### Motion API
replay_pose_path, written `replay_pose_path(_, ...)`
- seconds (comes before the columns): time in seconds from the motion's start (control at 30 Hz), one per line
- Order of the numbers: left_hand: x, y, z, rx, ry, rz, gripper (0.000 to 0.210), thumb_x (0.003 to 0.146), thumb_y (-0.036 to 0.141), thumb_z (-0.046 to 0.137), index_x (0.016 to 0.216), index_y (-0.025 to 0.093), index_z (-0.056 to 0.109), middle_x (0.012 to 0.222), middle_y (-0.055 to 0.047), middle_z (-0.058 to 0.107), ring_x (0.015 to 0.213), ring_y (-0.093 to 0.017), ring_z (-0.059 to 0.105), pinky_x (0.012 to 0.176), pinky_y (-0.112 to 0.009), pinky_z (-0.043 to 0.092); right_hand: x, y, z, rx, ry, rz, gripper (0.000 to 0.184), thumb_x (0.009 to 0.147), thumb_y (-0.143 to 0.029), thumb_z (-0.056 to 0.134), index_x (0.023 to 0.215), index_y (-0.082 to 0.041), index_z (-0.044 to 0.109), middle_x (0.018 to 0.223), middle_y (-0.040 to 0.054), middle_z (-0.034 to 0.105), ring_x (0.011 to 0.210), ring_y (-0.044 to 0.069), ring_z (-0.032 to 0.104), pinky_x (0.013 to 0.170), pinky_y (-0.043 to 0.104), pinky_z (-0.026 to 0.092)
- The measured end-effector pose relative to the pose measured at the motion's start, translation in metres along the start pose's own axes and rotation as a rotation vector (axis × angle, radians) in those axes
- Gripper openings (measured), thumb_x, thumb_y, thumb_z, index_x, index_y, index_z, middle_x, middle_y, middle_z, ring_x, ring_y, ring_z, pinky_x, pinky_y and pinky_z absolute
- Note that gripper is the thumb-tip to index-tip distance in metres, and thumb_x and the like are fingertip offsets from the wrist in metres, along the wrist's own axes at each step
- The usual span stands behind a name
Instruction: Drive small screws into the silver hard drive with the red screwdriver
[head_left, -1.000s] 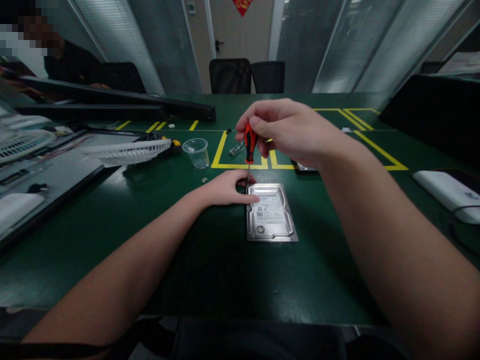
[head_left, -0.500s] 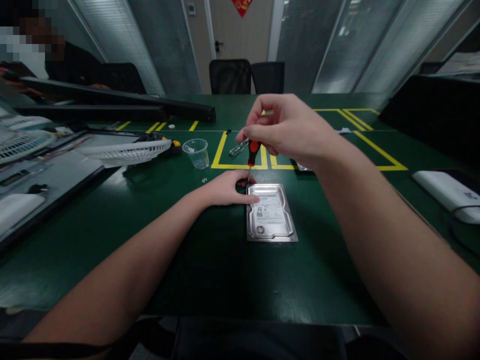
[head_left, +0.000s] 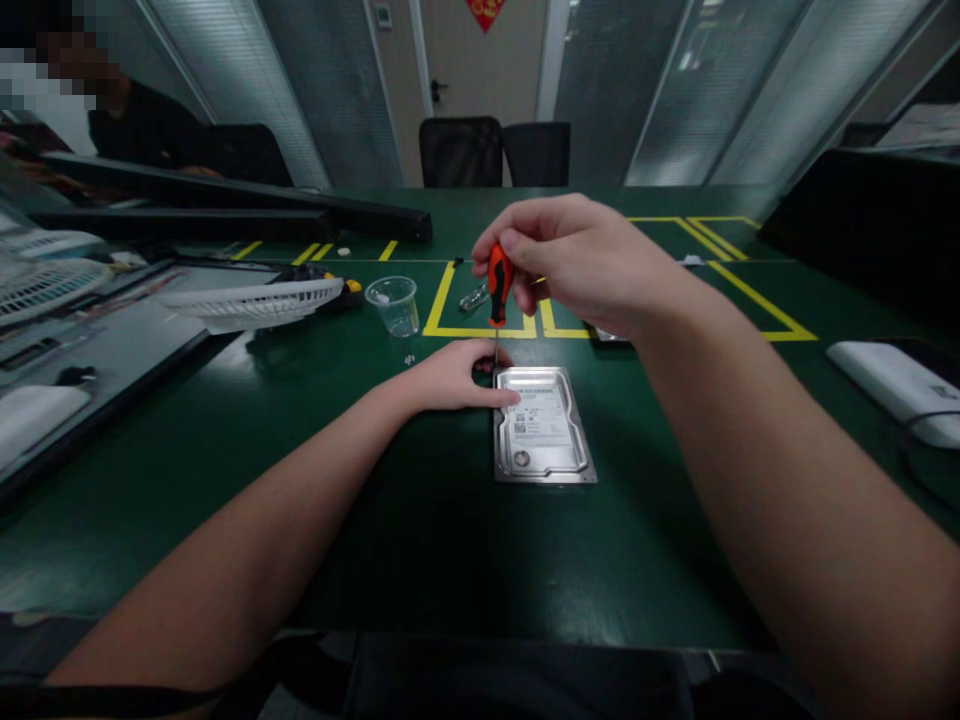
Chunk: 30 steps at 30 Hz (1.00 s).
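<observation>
While screwdriver stands upright — left hand grips drive.

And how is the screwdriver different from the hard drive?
The screwdriver is long and thin; the hard drive is wide and flat. The screwdriver's handle is orange-red and black; the hard drive is mostly silver. The screwdriver stands nearly upright in the right hand; the hard drive lies on the table. A hand touches each.
</observation>
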<state>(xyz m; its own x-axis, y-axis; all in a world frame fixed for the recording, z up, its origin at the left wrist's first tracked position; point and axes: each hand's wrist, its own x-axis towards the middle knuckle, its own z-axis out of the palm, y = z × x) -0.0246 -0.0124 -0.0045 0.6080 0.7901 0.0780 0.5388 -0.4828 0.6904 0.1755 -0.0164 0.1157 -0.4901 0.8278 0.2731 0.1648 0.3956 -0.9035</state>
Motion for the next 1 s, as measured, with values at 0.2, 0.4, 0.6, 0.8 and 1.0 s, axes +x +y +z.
replay_pose_path(0.2, -0.0002, -0.0008, 0.0001, -0.01, -0.003, -0.007, 0.061, 0.079, 0.062, 0.086, 0.122, 0.02, 0.072, 0.126, -0.011, 0.075, 0.113, -0.03, 0.07, 0.098, -0.044, 0.056, -0.002, -0.0008, 0.0, -0.115, 0.083, -0.046, 0.028, 0.099, -0.021, 0.079, 0.073, -0.021, 0.067, 0.07, 0.0009, 0.068, 0.054, 0.012, 0.055, 0.047, 0.024, 0.039)
replay_pose_path(0.4, -0.0002, -0.0006, -0.001, 0.009, -0.009, -0.005, 0.06, 0.079, 0.062, 0.085, 0.121, 0.02, 0.073, 0.125, -0.011, 0.075, 0.11, -0.03, 0.07, 0.096, -0.044, 0.055, -0.0039, -0.0039, 0.0026, -0.077, 0.116, -0.021, 0.027, 0.093, -0.009, 0.079, 0.075, -0.021, 0.062, 0.083, 0.0042, 0.078, 0.056, 0.011, 0.052, 0.044, 0.023, 0.031)
replay_pose_path(0.6, 0.0003, -0.0009, -0.0009, 0.002, -0.005, 0.005, 0.059, 0.079, 0.06, 0.085, 0.12, 0.02, 0.074, 0.123, -0.01, 0.076, 0.109, -0.03, 0.07, 0.095, -0.043, 0.055, -0.0048, -0.0053, 0.0012, -0.1, 0.039, -0.054, 0.025, 0.105, -0.021, 0.072, 0.08, -0.021, 0.07, 0.079, 0.0014, 0.074, 0.053, 0.01, 0.05, 0.045, 0.023, 0.034)
replay_pose_path(0.8, -0.0002, -0.0008, -0.0007, 0.007, 0.004, 0.009, 0.062, 0.079, 0.061, 0.086, 0.122, 0.018, 0.074, 0.122, -0.011, 0.076, 0.108, -0.03, 0.07, 0.096, -0.044, 0.055, -0.0008, -0.0029, 0.0027, -0.037, -0.001, -0.005, 0.033, 0.112, -0.015, 0.056, 0.086, -0.021, 0.075, 0.083, 0.0013, 0.072, 0.055, 0.01, 0.055, 0.05, 0.022, 0.043)
replay_pose_path(1.0, -0.0006, -0.0002, -0.0014, 0.035, 0.002, 0.008, 0.064, 0.08, 0.064, 0.084, 0.123, 0.018, 0.073, 0.122, -0.011, 0.075, 0.108, -0.029, 0.07, 0.095, -0.042, 0.055, -0.003, -0.0075, 0.0027, -0.141, 0.063, -0.007, 0.024, 0.105, -0.017, 0.07, 0.081, -0.018, 0.073, 0.07, 0.0001, 0.066, 0.054, 0.01, 0.053, 0.047, 0.023, 0.038)
